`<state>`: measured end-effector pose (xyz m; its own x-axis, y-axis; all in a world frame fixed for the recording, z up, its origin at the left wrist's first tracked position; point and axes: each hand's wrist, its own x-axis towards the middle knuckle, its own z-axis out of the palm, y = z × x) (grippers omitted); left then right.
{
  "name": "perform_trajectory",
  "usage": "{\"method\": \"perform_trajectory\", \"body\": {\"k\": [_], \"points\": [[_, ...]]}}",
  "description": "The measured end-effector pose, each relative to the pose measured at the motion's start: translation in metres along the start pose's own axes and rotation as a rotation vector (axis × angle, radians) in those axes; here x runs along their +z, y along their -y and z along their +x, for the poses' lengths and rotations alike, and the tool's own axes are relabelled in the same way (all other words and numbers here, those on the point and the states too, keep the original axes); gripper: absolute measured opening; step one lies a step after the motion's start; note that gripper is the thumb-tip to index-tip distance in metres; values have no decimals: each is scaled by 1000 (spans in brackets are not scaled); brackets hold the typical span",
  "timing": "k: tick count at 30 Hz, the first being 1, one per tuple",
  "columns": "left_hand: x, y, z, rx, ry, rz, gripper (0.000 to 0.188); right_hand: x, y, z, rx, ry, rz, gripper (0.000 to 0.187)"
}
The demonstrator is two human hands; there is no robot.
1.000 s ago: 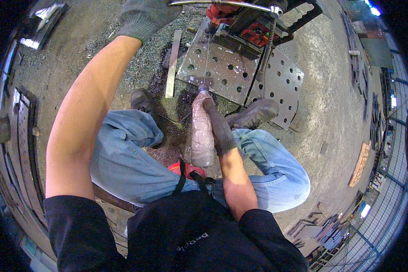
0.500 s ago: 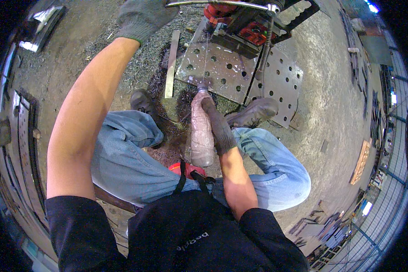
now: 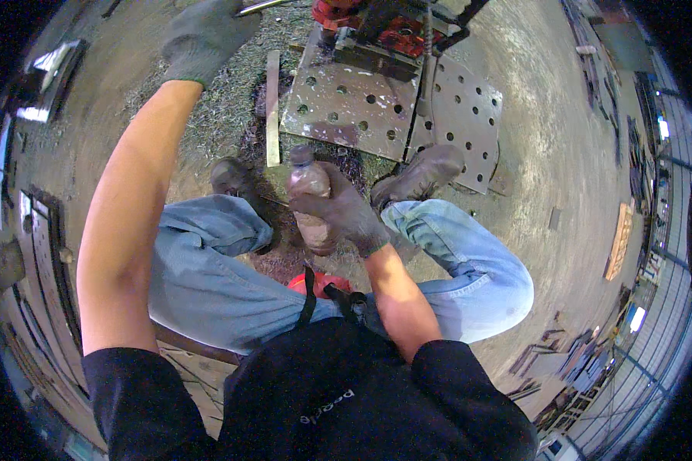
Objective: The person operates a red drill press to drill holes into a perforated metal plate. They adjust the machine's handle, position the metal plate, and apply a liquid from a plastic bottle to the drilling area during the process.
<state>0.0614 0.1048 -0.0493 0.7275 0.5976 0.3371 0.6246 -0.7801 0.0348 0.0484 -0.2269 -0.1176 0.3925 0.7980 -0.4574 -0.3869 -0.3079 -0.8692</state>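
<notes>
The gloved right hand (image 3: 342,206) grasps a plastic bottle (image 3: 307,183) between the legs (image 3: 465,253). The gloved left hand (image 3: 207,40) is closed around a shiny metal lever (image 3: 263,7). Beyond, a red-and-black machine (image 3: 401,37) stands on a perforated steel plate (image 3: 350,104); left of it, a flat metal strip (image 3: 273,115) lies on the ground (image 3: 538,165).
</notes>
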Motion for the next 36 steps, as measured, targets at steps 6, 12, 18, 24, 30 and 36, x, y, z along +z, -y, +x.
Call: {"method": "perform_trajectory", "body": {"k": [6,12,18,24,30,36], "points": [[12,15,6,79,104,-21,44,-4,0,1,21,57,-155,82],[-4,-1,2,-23,138,15,46,-9,-17,8,3,19,-288,82],[-8,-1,0,28,134,36,46,-8,0,1,65,24,-205,77],[-7,-4,2,9,118,82,46,-2,17,-4,86,50,17,72],[-15,-6,-4,55,43,75,48,-9,11,-1,145,-41,-22,67],[-6,5,1,36,128,94,46,-17,-28,17,431,-199,321,42]]}}
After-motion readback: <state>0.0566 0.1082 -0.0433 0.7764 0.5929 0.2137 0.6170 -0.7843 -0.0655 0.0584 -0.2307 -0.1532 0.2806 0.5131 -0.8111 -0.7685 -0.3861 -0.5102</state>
